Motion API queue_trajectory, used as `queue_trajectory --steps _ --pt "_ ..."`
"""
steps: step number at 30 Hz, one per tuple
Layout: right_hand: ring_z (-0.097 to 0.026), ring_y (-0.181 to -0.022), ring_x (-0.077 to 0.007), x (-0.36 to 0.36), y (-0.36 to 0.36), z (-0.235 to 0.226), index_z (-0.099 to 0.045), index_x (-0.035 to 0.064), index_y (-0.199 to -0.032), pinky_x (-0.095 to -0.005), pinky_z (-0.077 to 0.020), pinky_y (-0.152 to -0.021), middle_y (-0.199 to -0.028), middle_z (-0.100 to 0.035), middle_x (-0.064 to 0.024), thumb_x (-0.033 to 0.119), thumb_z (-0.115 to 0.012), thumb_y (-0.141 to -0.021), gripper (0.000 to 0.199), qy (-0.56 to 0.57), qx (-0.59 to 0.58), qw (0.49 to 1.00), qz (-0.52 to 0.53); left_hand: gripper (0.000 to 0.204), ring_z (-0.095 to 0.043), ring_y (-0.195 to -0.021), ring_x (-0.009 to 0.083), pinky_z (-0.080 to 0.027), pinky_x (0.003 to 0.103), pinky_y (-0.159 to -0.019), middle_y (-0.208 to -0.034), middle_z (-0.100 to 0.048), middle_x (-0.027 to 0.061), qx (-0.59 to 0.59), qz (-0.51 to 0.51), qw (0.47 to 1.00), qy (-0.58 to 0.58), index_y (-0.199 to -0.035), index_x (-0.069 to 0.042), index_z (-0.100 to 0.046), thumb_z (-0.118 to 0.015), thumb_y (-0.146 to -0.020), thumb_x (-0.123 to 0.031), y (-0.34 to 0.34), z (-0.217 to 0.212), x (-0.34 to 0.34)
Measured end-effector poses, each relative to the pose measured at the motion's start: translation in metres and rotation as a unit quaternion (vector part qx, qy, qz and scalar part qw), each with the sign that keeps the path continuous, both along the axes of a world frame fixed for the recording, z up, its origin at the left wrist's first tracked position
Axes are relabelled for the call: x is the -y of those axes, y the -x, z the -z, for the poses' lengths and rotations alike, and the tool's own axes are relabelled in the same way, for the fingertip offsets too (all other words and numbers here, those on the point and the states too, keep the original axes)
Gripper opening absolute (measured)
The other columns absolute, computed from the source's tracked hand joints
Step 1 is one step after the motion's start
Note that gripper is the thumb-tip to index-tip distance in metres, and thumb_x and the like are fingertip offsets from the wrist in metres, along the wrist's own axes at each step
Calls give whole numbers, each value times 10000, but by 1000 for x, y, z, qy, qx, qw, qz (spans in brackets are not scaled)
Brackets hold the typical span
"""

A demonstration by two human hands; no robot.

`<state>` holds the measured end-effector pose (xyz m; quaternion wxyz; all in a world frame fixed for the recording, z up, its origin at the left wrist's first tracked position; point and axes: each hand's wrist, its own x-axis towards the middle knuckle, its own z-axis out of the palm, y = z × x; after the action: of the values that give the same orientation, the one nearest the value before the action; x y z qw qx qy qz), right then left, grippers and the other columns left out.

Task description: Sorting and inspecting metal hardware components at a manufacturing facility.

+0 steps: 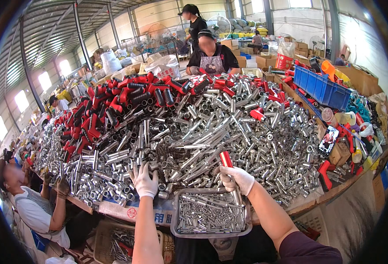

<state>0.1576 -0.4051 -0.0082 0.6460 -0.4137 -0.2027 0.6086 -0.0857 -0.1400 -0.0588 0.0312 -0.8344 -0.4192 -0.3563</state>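
My right hand (pixel 238 178), in a white glove, grips a silver metal tube with a red plastic end (pixel 226 159), held upright over the far rim of a grey tray (pixel 175 223) filled with several short silver tubes. My left hand (pixel 144 180), also white-gloved, reaches into the near edge of a huge heap of shiny metal tubes (pixel 229 127), fingers spread on the tubes; whether it holds one is hidden. Red and black handle parts (pixel 128 94) are piled on the far left of the heap.
A person in an apron (pixel 211 59) sits across the heap; another stands behind. A person (pixel 38 211) sits at my left, gloved hands on the pile. A blue crate (pixel 321 88), a phone (pixel 328 140), boxes and bottles crowd the right edge. A basket (pixel 114 240) stands below.
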Motion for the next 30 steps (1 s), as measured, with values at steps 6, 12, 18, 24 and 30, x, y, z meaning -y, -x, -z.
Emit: queue_trajectory --steps 6,12,18,24,30 --pt "-302 -447 -31 0 1 -2 -570 40 -1084 -220 -265 -423 -596 -349 80 297 -543 -1015 268 7 4 1000 0 481 -375 -1391 330 -143 507 -1213 -1341 -589 68 1 0 1000 0 -1262 -86 -607 -674 -830 -288 0 1 0" --pt "-299 -447 -29 1 2 -1 -569 33 -1094 -219 -261 -422 -593 -343 80 299 -540 -1016 279 9 3 1000 -1 479 -379 -1386 330 -146 507 -1212 -1340 -589 67 -5 -1 1000 -4 -1261 -85 -608 -673 -830 -285 1 -2 3" --pt "-294 -445 -29 1 1 -1 -566 31 -1103 -217 -259 -420 -591 -341 80 295 -531 -1020 278 7 -1 1000 -1 475 -377 -1387 331 -145 505 -1212 -1343 -587 68 -4 -1 1000 -6 -1255 -81 -610 -672 -830 -285 0 -3 3" --pt "-293 -442 -28 1 1 0 -558 30 -1115 -217 -256 -415 -588 -339 81 289 -520 -1025 277 7 -5 1000 -2 466 -382 -1383 333 -129 503 -1218 -1333 -594 76 4 2 1000 -6 -1238 -67 -619 -671 -830 -285 0 -3 3" --pt "-295 -441 -29 -1 2 -2 -561 32 -1093 -215 -252 -414 -588 -342 80 290 -523 -1023 269 10 0 1000 -2 457 -382 -1383 337 -118 506 -1221 -1328 -598 80 7 2 1000 -8 -1228 -62 -625 -674 -829 -279 2 -1 1"
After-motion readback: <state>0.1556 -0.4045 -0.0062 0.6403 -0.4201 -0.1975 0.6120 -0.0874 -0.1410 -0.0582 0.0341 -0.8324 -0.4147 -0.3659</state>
